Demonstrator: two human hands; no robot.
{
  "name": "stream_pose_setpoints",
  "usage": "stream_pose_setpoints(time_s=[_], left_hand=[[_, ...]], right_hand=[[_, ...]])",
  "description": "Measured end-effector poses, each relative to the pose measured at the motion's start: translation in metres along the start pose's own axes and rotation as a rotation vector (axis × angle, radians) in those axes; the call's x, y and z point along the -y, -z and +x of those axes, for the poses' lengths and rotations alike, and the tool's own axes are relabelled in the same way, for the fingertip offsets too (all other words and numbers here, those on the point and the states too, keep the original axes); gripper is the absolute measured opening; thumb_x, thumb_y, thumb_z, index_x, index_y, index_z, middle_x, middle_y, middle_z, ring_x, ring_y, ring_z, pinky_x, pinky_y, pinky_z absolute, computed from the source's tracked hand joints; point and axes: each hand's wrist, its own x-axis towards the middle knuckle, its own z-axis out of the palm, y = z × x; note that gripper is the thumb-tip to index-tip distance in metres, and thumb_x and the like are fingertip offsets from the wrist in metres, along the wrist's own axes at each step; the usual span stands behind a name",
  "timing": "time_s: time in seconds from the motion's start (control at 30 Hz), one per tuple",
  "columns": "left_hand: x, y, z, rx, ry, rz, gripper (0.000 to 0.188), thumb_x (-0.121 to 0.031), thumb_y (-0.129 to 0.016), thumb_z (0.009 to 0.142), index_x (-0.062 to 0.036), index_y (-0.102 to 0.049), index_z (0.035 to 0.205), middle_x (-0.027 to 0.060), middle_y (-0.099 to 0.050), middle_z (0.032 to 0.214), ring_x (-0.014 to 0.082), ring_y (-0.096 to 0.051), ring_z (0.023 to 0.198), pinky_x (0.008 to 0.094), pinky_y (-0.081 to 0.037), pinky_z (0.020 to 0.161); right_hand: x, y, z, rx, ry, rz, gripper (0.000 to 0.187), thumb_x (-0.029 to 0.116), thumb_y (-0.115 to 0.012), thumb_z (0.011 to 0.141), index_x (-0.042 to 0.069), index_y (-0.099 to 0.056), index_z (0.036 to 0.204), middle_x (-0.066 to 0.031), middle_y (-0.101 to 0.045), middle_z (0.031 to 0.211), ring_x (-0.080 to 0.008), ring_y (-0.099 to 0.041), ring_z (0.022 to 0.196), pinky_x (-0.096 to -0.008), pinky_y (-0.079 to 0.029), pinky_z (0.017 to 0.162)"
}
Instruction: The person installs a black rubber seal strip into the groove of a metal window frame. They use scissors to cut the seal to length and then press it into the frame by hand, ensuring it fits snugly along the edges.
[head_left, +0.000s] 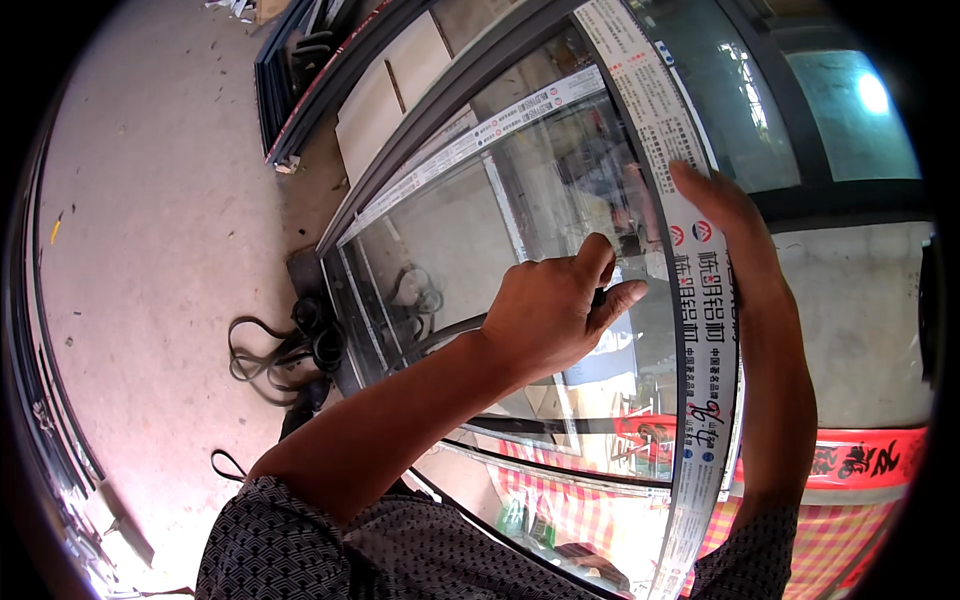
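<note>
A large glazed window frame (705, 330) stands in front of me, its side covered in white printed protective film. My right hand (718, 200) is wrapped round that filmed side, its far fingers out of sight behind the edge. In front of the glass pane (450, 230) is my left hand (555, 305), closed with thumb and forefinger together. A small dark end of something shows between them; the rest is hidden in the fist. Whether this hand touches the glass, I cannot tell.
Coiled black straps (290, 345) lie on the concrete floor (170, 250) left of the frame. Dark frame profiles (285, 90) lean at the upper left, and more long profiles (55, 420) line the left edge. A red checked cloth (840, 545) hangs at lower right.
</note>
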Motion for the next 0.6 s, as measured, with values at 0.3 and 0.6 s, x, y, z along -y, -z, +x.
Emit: stream_pose_setpoints(time_s=[0.3, 0.6], left_hand=[[0.003, -0.006, 0.001, 0.002, -0.006, -0.045, 0.038, -0.04, -0.069, 0.101, -0.0075, -0.049, 0.103, 0.0103, -0.068, 0.079, 0.0306, -0.067, 0.056, 0.0421, -0.05, 0.051], [0.004, -0.01, 0.002, -0.018, -0.03, -0.063, 0.037, -0.039, -0.068, 0.101, -0.007, -0.049, 0.102, 0.0111, -0.068, 0.077, 0.0303, -0.066, 0.053, 0.0413, -0.049, 0.049]], right_hand=[[-0.004, 0.012, 0.036, -0.037, 0.014, -0.032, 0.05, 0.047, -0.075, 0.091, 0.003, -0.071, 0.114, -0.0057, -0.068, 0.089, -0.013, -0.064, 0.075, -0.0282, -0.055, 0.07], [0.008, 0.007, 0.052, -0.053, 0.089, -0.113, 0.05, 0.052, -0.074, 0.091, 0.006, -0.072, 0.11, -0.0027, -0.07, 0.089, -0.0101, -0.064, 0.073, -0.0233, -0.052, 0.065]])
